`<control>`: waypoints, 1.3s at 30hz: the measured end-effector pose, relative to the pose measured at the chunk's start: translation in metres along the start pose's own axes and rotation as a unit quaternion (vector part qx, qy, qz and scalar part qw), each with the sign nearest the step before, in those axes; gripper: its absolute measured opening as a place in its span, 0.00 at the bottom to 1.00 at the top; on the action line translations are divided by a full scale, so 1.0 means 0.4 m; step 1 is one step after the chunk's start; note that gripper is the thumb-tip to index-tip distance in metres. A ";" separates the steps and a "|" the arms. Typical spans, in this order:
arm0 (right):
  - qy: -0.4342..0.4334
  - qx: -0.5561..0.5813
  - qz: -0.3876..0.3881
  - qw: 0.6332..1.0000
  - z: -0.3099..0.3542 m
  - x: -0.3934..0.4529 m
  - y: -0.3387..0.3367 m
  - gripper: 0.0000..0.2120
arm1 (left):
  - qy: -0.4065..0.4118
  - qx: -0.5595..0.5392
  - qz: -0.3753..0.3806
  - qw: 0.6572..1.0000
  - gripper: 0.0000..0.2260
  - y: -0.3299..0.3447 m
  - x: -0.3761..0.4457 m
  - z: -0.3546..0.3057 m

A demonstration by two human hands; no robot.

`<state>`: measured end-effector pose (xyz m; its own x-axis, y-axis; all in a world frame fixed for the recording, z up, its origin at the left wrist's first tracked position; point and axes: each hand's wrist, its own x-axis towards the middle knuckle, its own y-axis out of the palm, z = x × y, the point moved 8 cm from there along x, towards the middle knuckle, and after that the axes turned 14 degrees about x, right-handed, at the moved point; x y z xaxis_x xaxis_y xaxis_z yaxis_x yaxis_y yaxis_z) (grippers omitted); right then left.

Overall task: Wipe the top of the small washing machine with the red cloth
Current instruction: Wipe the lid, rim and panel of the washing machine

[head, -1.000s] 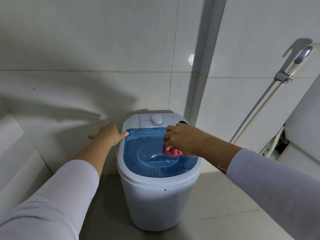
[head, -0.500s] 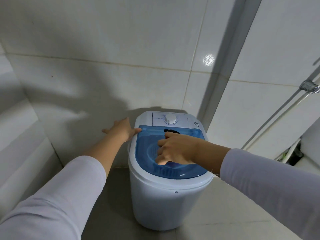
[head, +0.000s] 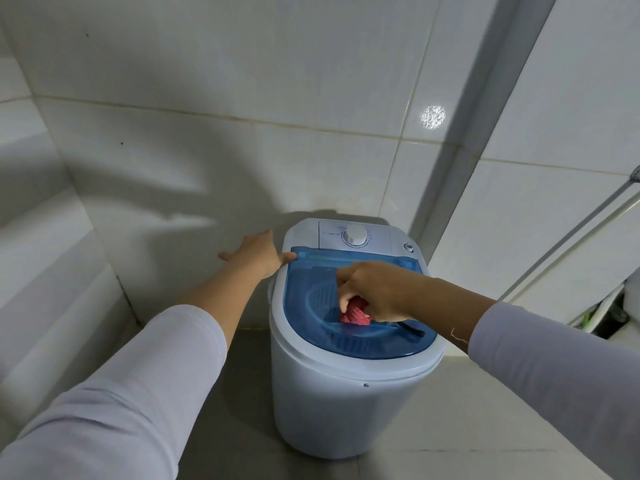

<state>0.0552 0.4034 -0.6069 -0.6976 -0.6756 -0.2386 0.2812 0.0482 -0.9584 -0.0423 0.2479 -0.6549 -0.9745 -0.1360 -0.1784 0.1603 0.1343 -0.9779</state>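
A small white washer (head: 332,403) stands on a grey tiled floor (head: 450,427) in the corner of a room, close to white tiled walls (head: 242,81). Its top is a see-through blue lid (head: 304,299), with a white dial (head: 356,234) on the panel behind the lid. The red cloth (head: 355,315) lies bunched on the lid, pinched in the right hand (head: 375,289). The left hand (head: 258,254) rests spread and empty on the washer's far left rim, thumb touching the lid.

Grey tiled floor (head: 433,427); standing directly on it, upright in the far corner, small white washing machine (head: 332,407).
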 end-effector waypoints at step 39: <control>0.183 0.401 -0.332 0.834 -0.191 -0.141 -0.067 0.12 | -0.007 -0.003 -0.063 0.998 0.25 0.003 -0.024 -0.014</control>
<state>0.0365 0.4963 -0.5798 -0.9879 -0.0810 0.1320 0.0004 -0.8538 -0.5206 -0.0334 0.2548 -0.6536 -0.9847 -0.1655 -0.0552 0.0354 0.1206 -0.9921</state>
